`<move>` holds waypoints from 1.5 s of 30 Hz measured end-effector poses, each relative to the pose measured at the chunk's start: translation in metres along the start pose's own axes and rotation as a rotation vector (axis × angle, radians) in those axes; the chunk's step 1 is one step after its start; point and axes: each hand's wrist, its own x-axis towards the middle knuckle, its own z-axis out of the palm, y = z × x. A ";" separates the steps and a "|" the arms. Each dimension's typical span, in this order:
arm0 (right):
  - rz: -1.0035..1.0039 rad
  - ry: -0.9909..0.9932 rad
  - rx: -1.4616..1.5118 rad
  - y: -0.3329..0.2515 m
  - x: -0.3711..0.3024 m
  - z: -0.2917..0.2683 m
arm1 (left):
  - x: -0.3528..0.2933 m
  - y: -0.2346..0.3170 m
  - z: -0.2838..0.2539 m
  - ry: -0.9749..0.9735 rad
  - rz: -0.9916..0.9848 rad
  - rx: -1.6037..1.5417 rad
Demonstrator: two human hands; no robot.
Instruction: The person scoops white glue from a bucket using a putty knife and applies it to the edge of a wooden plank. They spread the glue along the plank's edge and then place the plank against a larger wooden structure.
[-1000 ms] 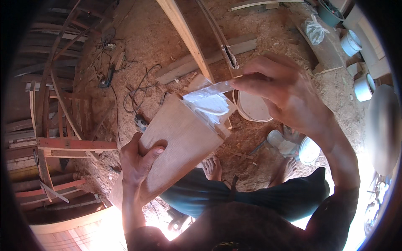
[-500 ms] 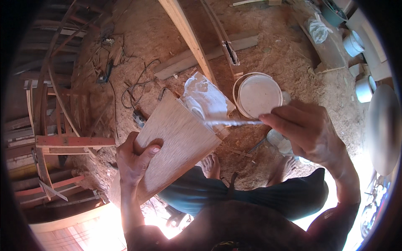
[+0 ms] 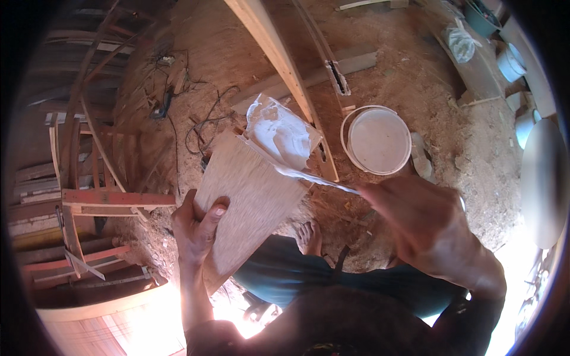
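Observation:
My left hand (image 3: 199, 231) is closed on the near left side of a flat wooden board (image 3: 249, 196), the thumb lying over its top face. In my right hand (image 3: 424, 228) is a thin spreading tool (image 3: 329, 180) smeared with white paste, seen nearly edge-on. Its blade lies along the far edge of the board; the handle is hidden in my fingers. Just beyond that edge, a thick patch of white paste (image 3: 279, 135) covers a small slab. Whether the slab touches the board is unclear.
A round whitish bucket or lid (image 3: 380, 140) stands right of the paste. A long timber (image 3: 270, 50) slopes in from the far side. Wooden frames (image 3: 119, 197) fill the left, cables (image 3: 205, 127) lie on the dusty ground, and pails (image 3: 511, 62) line the far right.
My right hand has come nearer to me, and the tool now slants down toward it. More of the white paste shows. The view has shifted slightly; my left hand keeps its hold on the board.

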 end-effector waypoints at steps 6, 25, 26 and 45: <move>0.111 0.054 0.051 0.004 0.039 0.012 | 0.005 0.003 0.010 0.012 0.069 0.004; -0.238 0.222 -0.251 0.052 0.071 0.003 | -0.004 0.008 0.007 0.027 0.071 0.006; -0.249 0.238 -0.280 0.054 0.077 0.003 | -0.006 0.008 0.006 0.025 0.080 0.011; 0.085 0.163 0.210 0.028 -0.027 -0.004 | -0.003 0.009 0.015 0.072 0.043 0.020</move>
